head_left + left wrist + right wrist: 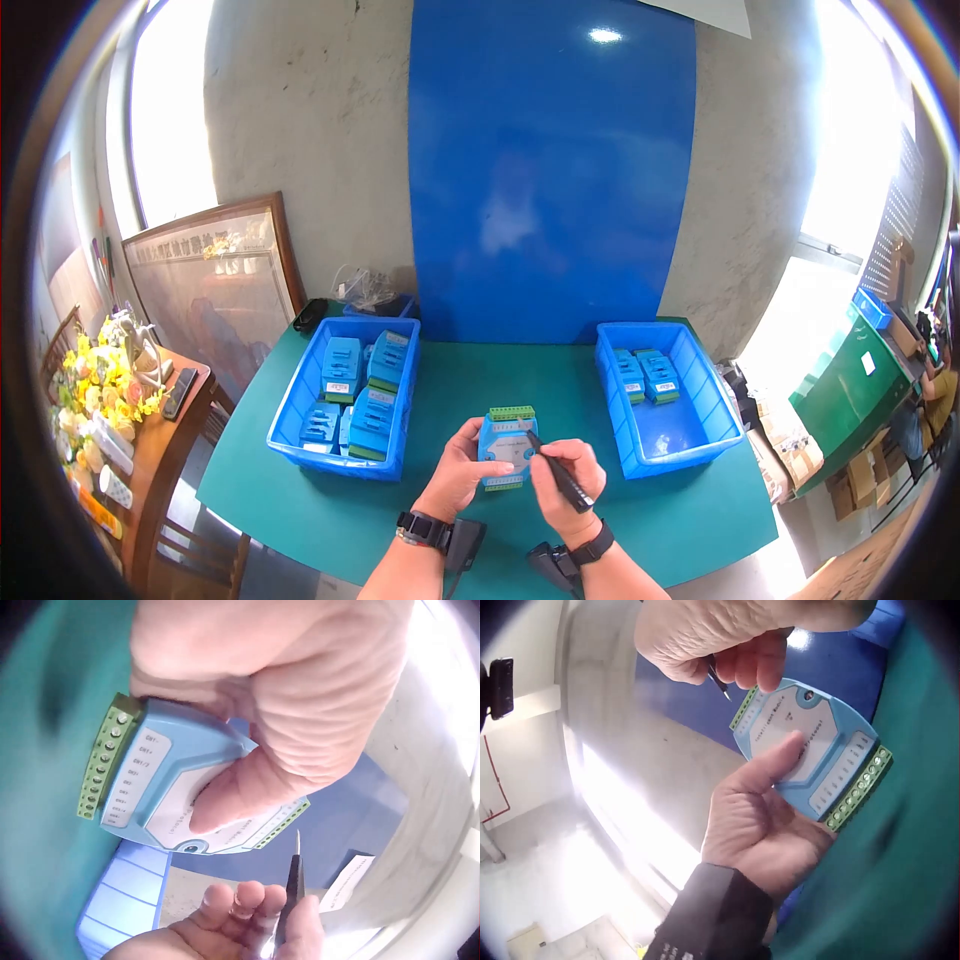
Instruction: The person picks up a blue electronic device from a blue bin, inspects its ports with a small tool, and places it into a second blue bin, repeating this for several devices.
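My left hand [456,477] grips blue module [505,448]; right hand [582,463] pinches pointed tool [567,483] near green terminals [512,412]. Aiming step, I judge; contact needs steady module.

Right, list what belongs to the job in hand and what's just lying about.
Likely job items:
- pale-blue module with green terminals, held
- pointed black tool, held
- left blue plastic bin
- right blue plastic bin

Apparently lying about:
- yellow flowers
- brown-framed picture
- crumpled clear plastic bag

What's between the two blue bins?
In the head view, green tabletop; above it, the left hand holds a blue module and the right hand a black tool.
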The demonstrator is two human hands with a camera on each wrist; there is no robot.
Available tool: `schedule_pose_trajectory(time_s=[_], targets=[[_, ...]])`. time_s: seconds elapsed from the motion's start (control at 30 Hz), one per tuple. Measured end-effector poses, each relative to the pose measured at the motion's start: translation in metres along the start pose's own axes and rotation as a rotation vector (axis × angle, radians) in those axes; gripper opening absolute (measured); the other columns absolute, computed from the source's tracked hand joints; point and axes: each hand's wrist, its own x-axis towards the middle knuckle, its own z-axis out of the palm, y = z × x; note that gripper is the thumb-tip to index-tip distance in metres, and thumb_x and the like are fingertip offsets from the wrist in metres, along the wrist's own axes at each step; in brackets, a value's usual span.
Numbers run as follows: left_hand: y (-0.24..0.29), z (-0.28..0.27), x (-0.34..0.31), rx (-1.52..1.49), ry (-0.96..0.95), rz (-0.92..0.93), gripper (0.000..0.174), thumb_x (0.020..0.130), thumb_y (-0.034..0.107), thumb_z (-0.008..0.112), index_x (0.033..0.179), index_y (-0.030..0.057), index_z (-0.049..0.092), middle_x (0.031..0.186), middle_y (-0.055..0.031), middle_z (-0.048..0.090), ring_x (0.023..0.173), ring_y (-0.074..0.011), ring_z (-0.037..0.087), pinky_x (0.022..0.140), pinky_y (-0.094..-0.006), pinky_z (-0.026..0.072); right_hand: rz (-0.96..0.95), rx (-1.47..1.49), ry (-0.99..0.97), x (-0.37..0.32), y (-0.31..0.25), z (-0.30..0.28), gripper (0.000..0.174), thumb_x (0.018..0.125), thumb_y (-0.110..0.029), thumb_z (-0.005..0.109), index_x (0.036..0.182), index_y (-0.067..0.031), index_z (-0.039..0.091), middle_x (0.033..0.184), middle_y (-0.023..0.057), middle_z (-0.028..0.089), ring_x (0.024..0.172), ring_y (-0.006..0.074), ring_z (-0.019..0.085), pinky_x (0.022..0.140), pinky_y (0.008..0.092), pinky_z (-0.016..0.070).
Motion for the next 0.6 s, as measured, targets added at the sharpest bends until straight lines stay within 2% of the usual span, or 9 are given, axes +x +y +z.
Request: schedule_pose_trajectory(time_s=[0.07, 0.17, 0.27, 0.3, 0.4, 0.43, 0.47, 0.53, 0.6], targets=[[0.002, 0.002, -0.001, 0.015, -0.005, -0.01, 0.064, 0.063, -0.01, 0.076, 0.12, 0.0057, 0.053, 0.112, -0.0081, 0.062, 0.106, -0.0202, 0.06, 0.094, -0.0365, 0.0491, -0.052, -0.075, -0.047, 0.004, -0.006, 0.002, 0.015, 0.076, 0.001, 0.07, 0.088, -0.0029, 0.061, 0.076, 0.0066, 0.061, 0.062, 0.0114, 0.059, 0.057, 0.0229, 0.047], [0.004, 0.005, -0.003, 0.048, -0.008, -0.017, 0.063, 0.063, -0.01, 0.075, 0.12, 0.0057, 0.053, 0.112, -0.0083, 0.062, 0.105, -0.0205, 0.06, 0.093, -0.0361, 0.0495, -0.019, -0.077, -0.025, 0.004, 0.003, -0.001, 0.014, 0.077, 0.001, 0.07, 0.087, -0.0027, 0.061, 0.076, 0.0066, 0.061, 0.063, 0.012, 0.06, 0.057, 0.0233, 0.0472], [0.006, 0.003, -0.002, -0.016, 0.014, 0.009, 0.062, 0.064, -0.013, 0.073, 0.12, 0.0054, 0.053, 0.112, -0.0092, 0.062, 0.105, -0.0211, 0.061, 0.093, -0.036, 0.0498, -0.003, -0.114, 0.1, 0.002, 0.007, -0.005, 0.014, 0.078, 0.0, 0.07, 0.087, -0.0025, 0.06, 0.078, 0.0072, 0.063, 0.062, 0.0119, 0.059, 0.057, 0.0235, 0.0471], [0.006, 0.002, -0.002, -0.055, 0.02, 0.017, 0.062, 0.065, -0.014, 0.072, 0.12, 0.0053, 0.053, 0.112, -0.0096, 0.062, 0.104, -0.0214, 0.062, 0.092, -0.0361, 0.0499, 0.06, -0.117, 0.114, 0.004, 0.005, -0.007, 0.016, 0.08, 0.0, 0.069, 0.094, -0.0015, 0.062, 0.086, 0.0089, 0.064, 0.069, 0.0132, 0.062, 0.06, 0.0242, 0.0483], [0.018, 0.007, -0.005, -0.124, -0.01, 0.028, 0.062, 0.066, -0.016, 0.069, 0.121, 0.005, 0.052, 0.113, -0.0108, 0.062, 0.104, -0.0223, 0.062, 0.092, -0.0367, 0.05, 0.07, -0.042, 0.187, 0.015, -0.002, -0.001, 0.02, 0.084, -0.001, 0.067, 0.104, -0.0005, 0.062, 0.095, 0.0101, 0.065, 0.078, 0.0157, 0.063, 0.067, 0.0255, 0.0495], [0.023, 0.01, -0.007, -0.098, -0.044, -0.009, 0.06, 0.066, -0.017, 0.068, 0.12, 0.0053, 0.052, 0.113, -0.0099, 0.063, 0.104, -0.0216, 0.062, 0.093, -0.0365, 0.0497, -0.09, -0.206, 0.07, 0.021, -0.001, -0.008, 0.024, 0.086, -0.002, 0.065, 0.11, -0.0003, 0.062, 0.103, 0.0115, 0.065, 0.086, 0.0183, 0.064, 0.073, 0.0269, 0.0501], [0.025, 0.012, -0.008, -0.074, -0.09, -0.042, 0.06, 0.066, -0.016, 0.068, 0.12, 0.0053, 0.052, 0.113, -0.0093, 0.063, 0.105, -0.021, 0.062, 0.094, -0.0362, 0.0494, -0.022, -0.2, -0.035, 0.023, -0.006, -0.013, 0.023, 0.09, -0.008, 0.063, 0.112, -0.0002, 0.061, 0.1, 0.007, 0.067, 0.082, 0.0125, 0.061, 0.074, 0.0259, 0.0501], [0.022, 0.012, -0.012, -0.017, -0.167, -0.101, 0.06, 0.066, -0.016, 0.069, 0.12, 0.0054, 0.052, 0.112, -0.0081, 0.063, 0.105, -0.0199, 0.061, 0.094, -0.0357, 0.0489, 0.069, -0.105, -0.208, 0.035, -0.019, -0.017, 0.023, 0.088, -0.008, 0.067, 0.109, -0.0001, 0.063, 0.098, 0.0064, 0.068, 0.082, 0.0105, 0.06, 0.072, 0.0255, 0.0497], [0.018, 0.011, -0.012, 0.036, -0.234, -0.135, 0.062, 0.067, -0.012, 0.072, 0.123, 0.0048, 0.05, 0.111, -0.0063, 0.063, 0.106, -0.0185, 0.061, 0.095, -0.0354, 0.0474, 0.047, -0.256, -0.428, 0.052, -0.042, -0.029, 0.024, 0.085, -0.015, 0.07, 0.105, -0.0032, 0.065, 0.093, 0.0087, 0.069, 0.077, 0.016, 0.064, 0.067, 0.0277, 0.0495]])
